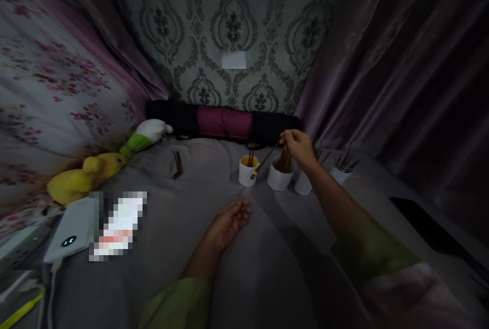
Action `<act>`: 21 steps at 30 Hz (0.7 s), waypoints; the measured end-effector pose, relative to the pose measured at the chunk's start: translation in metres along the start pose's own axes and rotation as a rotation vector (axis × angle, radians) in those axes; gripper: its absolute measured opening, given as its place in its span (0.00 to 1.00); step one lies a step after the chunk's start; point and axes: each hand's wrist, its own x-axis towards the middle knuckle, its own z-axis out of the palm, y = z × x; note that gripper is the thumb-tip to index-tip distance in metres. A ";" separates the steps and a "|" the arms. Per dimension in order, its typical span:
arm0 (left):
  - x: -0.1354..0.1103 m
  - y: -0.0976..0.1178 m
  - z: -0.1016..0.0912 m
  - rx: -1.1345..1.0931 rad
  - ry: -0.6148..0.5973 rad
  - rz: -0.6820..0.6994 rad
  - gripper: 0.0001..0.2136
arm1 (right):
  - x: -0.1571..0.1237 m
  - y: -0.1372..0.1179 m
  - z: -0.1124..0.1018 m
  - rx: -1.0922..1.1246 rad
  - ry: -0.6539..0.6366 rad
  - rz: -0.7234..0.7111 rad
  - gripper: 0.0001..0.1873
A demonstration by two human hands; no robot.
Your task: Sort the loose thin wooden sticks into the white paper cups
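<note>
Your right hand [298, 146] is up at one o'clock, fingers pinched on the top end of a thin stick [264, 162]. The stick slants down toward seven o'clock, and its gold tip hangs just in front of the orange-filled cup [247, 172]. Holding it high by the end likely keeps your knuckles clear of the brown sticks standing in the second cup [280, 179], right beneath your hand. On the three o'clock side, a third cup [303, 185] is half hidden behind your wrist, and a fourth cup [340, 174] sits past it with its sticks upright. The cups seem to be there so the sticks stay standing on the soft grey sheet [183, 201]. Your left hand [228, 222] lies slack and open at centre, palm up, holding nothing. A loose pair of dark sticks [176, 164] lies flat at eleven o'clock, well apart from the cups.
</note>
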 end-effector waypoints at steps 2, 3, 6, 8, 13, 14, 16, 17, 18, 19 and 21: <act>0.001 0.001 -0.001 -0.022 0.006 -0.006 0.07 | 0.009 -0.001 0.000 -0.047 0.037 -0.002 0.17; 0.001 0.002 -0.001 -0.038 0.010 -0.010 0.06 | 0.013 -0.001 0.001 -0.070 0.052 -0.004 0.18; 0.002 0.004 -0.003 -0.101 0.006 -0.027 0.06 | 0.023 -0.003 0.003 -0.139 0.081 -0.019 0.19; 0.002 0.006 -0.004 -0.142 0.006 -0.049 0.06 | 0.028 -0.005 0.006 -0.196 0.093 -0.044 0.18; 0.003 0.009 -0.003 -0.206 -0.008 -0.085 0.07 | 0.036 -0.012 0.012 -0.296 0.076 -0.125 0.16; 0.003 0.010 -0.003 -0.213 -0.011 -0.086 0.07 | 0.036 -0.013 0.013 -0.306 0.065 -0.133 0.16; 0.003 0.010 -0.002 -0.224 -0.019 -0.083 0.07 | 0.036 -0.014 0.016 -0.321 0.037 -0.150 0.15; 0.003 0.011 -0.002 -0.229 -0.025 -0.080 0.07 | 0.036 -0.013 0.018 -0.329 0.021 -0.160 0.15; 0.002 0.011 -0.002 -0.233 -0.033 -0.076 0.07 | 0.035 -0.013 0.019 -0.337 0.007 -0.170 0.15; 0.002 0.011 -0.001 -0.235 -0.039 -0.074 0.07 | 0.035 -0.012 0.021 -0.346 -0.005 -0.180 0.15; 0.002 0.012 -0.001 -0.238 -0.042 -0.076 0.06 | 0.034 -0.009 0.024 -0.361 -0.030 -0.193 0.14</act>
